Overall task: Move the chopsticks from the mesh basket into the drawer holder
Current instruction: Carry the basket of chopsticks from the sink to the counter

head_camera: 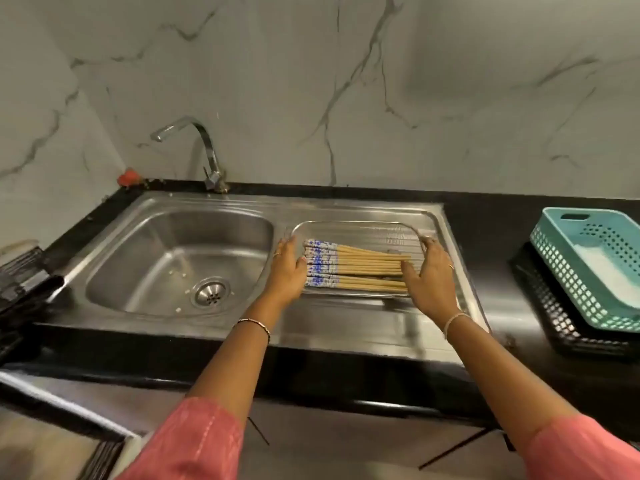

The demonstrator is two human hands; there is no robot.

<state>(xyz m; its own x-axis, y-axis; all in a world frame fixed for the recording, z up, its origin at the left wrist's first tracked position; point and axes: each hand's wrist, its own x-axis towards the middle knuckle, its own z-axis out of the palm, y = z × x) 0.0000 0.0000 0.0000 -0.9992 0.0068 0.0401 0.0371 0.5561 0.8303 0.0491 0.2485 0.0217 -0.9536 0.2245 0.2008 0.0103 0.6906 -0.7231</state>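
A fine metal mesh basket [363, 227] rests on the ribbed drainboard of the steel sink. Inside it lies a bundle of several wooden chopsticks [360, 268], side by side, with blue-and-white patterned ends to the left and plain tips to the right. My left hand [289, 268] is at the patterned ends, fingers spread and touching the basket's left side. My right hand [429, 271] is at the right end, thumb on the chopstick tips and fingers over the basket's right rim. Neither hand has closed around anything. The drawer holder cannot be made out.
The sink bowl [145, 268] and faucet [204, 147] are to the left. A teal perforated basket [550, 251] sits on a black tray [540, 306] at the right on the black counter. A dark rack [20, 282] is at the left edge. An open drawer edge [62, 403] shows lower left.
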